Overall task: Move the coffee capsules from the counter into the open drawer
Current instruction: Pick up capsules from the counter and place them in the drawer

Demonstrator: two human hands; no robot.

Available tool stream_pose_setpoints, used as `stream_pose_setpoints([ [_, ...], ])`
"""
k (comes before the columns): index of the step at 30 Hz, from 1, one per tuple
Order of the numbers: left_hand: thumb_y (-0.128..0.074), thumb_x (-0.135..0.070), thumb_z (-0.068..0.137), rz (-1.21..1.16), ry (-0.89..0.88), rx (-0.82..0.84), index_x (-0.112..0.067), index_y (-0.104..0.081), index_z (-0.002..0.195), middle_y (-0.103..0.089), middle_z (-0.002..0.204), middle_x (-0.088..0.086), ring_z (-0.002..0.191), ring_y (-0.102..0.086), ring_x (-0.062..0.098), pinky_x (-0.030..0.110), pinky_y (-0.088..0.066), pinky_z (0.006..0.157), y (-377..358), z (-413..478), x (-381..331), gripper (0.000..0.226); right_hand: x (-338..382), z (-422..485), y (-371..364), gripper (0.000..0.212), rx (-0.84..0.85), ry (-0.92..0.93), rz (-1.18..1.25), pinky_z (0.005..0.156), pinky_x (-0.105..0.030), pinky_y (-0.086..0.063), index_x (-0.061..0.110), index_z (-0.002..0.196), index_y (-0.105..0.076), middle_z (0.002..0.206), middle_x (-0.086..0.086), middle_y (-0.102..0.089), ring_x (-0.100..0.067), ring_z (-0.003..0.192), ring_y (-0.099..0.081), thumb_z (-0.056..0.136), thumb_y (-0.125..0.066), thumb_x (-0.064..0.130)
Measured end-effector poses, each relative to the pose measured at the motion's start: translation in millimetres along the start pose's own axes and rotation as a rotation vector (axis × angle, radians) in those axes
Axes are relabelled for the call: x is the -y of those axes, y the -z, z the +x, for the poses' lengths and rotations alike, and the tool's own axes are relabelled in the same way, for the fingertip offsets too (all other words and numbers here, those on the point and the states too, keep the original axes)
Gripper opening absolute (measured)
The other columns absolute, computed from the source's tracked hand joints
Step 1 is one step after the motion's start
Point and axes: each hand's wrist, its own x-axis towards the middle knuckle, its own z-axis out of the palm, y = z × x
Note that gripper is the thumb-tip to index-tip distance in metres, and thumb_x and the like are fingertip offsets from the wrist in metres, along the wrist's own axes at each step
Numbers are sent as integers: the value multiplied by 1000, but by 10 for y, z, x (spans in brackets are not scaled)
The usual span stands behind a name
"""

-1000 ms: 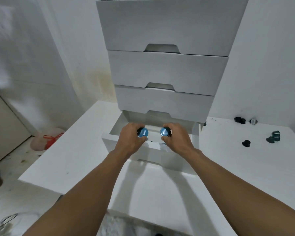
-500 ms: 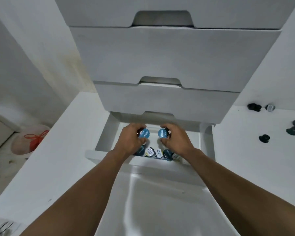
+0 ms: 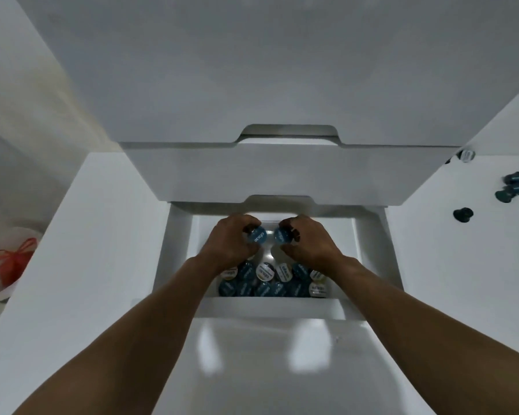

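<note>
Coffee capsules (image 3: 270, 283) with blue and pale foil tops lie packed together in the near part of the open drawer (image 3: 270, 307), touching one another just behind its front wall. Both hands reach into the drawer from the near side, above that cluster. The left hand (image 3: 231, 244) grips a first blue capsule (image 3: 258, 235) with curled fingers, its printed foil face turned up toward the camera. The right hand (image 3: 310, 245) holds a second blue capsule (image 3: 283, 235) the same way. These two capsules sit just beside each other over the bare far part of the drawer floor; whether they touch it or each other cannot be told. More capsules lie on the white tabletop (image 3: 432, 280) to the right of the drawer, well apart from the hands: a lone dark capsule (image 3: 463, 214), a teal pair (image 3: 511, 188) lying against each other farther right, and a silver capsule (image 3: 466, 155) by the wall, close to the corner of the drawer unit. A closed drawer (image 3: 282, 172) of that white unit overhangs the back of the open one, its cut-out handle just above the fingers. At far left, below the tabletop edge, is a pale round object tied with a red ribbon (image 3: 12, 259).
</note>
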Motion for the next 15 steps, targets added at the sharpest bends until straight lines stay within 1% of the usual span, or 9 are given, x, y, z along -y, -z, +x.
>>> stream_pose_setpoints([
  [2,-76,-15,72,-9,-9,24,-19,-62,118,-62,114,0,97,-57,10,21,-46,88,6,66,15,48,-6,45,-15,35,4,-21,-26,87,-34,-49,15,115,-62,113,-5,-59,-22,100,-56,81,-68,21],
  [4,-77,-16,71,10,-12,45,-20,-61,119,-62,116,0,101,-58,15,29,-50,91,-5,117,45,51,-20,78,-39,26,6,-30,-61,80,-32,-49,16,108,-64,108,-5,-60,-22,96,-57,82,-67,22],
  [6,-77,-21,70,47,-21,58,-22,-61,120,-63,116,0,102,-60,18,34,-52,89,-16,152,71,52,-44,114,-71,22,9,-29,-86,74,-27,-43,19,104,-65,106,-3,-60,-22,96,-57,83,-66,23],
  [7,-76,-22,71,69,-33,56,-22,-61,119,-64,115,0,101,-61,19,34,-52,88,-27,172,85,51,-50,128,-87,23,14,-30,-89,74,-26,-41,20,106,-64,107,-3,-60,-23,98,-56,83,-66,23],
  [9,-75,-21,73,78,-60,59,-18,-62,118,-65,115,2,100,-62,19,31,-51,87,-67,198,111,47,-63,147,-123,31,23,-31,-93,79,-25,-42,20,114,-63,112,-4,-60,-23,103,-56,83,-67,24],
  [13,-73,-20,76,104,-87,123,-15,-61,119,-64,118,5,104,-60,21,29,-48,91,-153,234,170,45,-97,177,-195,36,59,-45,-119,89,-31,-47,20,118,-61,118,-5,-60,-25,109,-55,83,-67,23],
  [15,-73,-20,76,79,-68,149,-16,-61,118,-64,117,4,104,-60,19,28,-48,92,-194,244,210,44,-145,189,-244,37,74,-56,-118,89,-28,-45,20,119,-61,120,-5,-59,-25,110,-56,83,-67,23],
])
